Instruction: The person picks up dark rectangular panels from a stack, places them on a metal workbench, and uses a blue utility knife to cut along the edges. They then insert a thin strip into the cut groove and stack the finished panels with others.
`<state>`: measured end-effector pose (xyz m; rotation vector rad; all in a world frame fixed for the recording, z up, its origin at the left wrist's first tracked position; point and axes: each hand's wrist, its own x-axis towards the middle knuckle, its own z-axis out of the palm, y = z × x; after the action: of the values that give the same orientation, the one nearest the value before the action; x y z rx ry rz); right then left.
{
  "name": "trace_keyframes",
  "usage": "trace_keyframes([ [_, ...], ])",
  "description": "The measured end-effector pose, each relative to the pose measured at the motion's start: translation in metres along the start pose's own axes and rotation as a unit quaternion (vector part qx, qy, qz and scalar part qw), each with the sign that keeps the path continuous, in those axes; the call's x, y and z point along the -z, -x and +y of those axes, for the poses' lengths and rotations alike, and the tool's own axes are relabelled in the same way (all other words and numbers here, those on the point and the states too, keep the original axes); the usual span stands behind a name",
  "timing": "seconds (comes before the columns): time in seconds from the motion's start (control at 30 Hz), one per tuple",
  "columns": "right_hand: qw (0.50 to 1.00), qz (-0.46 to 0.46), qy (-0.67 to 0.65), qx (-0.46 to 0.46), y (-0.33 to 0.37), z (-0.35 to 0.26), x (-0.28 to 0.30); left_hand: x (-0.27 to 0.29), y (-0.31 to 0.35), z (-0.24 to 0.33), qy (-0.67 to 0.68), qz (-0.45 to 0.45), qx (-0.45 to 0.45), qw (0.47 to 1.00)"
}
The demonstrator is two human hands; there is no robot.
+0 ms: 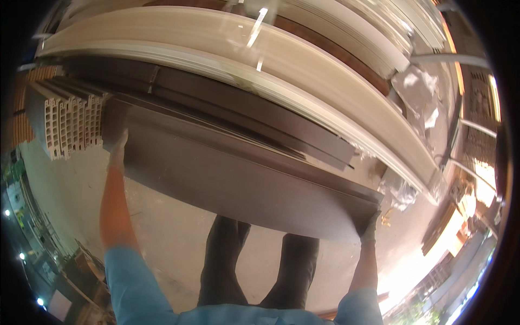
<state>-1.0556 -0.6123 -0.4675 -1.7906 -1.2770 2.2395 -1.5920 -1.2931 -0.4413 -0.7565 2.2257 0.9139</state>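
I hold a long dark brown panel (233,173) across in front of my legs, its broad smooth face towards me. My left hand (120,143) grips it near the left end, fingers partly hidden behind it. At the right end, my right hand (371,225) is closed on the edge, with most of its fingers out of sight. Just beyond the held panel lie more dark brown panels (216,103). Beside its left end is a stack of hollow panels (67,122) with rows of square cells showing in their cut ends.
Long cream panels (206,35) lie across the back, partly under clear plastic wrap. Crumpled plastic (417,97) gathers at their right end. Grey rack bars (455,58) stick out at the right. Pale concrete floor (168,203) shows around my legs; boards (447,233) lie farther right.
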Motion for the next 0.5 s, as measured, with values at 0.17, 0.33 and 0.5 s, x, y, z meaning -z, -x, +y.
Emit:
trace_keyframes([
  [0.17,0.992,0.100,0.070,0.011,0.082,-0.016,0.051,0.007,0.067,-0.016,0.072,-0.062,0.003,0.995],
  [0.33,0.959,0.250,0.100,-0.091,0.184,-0.015,0.140,0.003,0.189,0.008,0.064,-0.047,-0.035,0.996],
  [0.5,0.937,0.330,0.091,-0.067,0.293,-0.008,0.235,-0.027,0.304,0.056,-0.006,-0.050,-0.068,0.996],
])
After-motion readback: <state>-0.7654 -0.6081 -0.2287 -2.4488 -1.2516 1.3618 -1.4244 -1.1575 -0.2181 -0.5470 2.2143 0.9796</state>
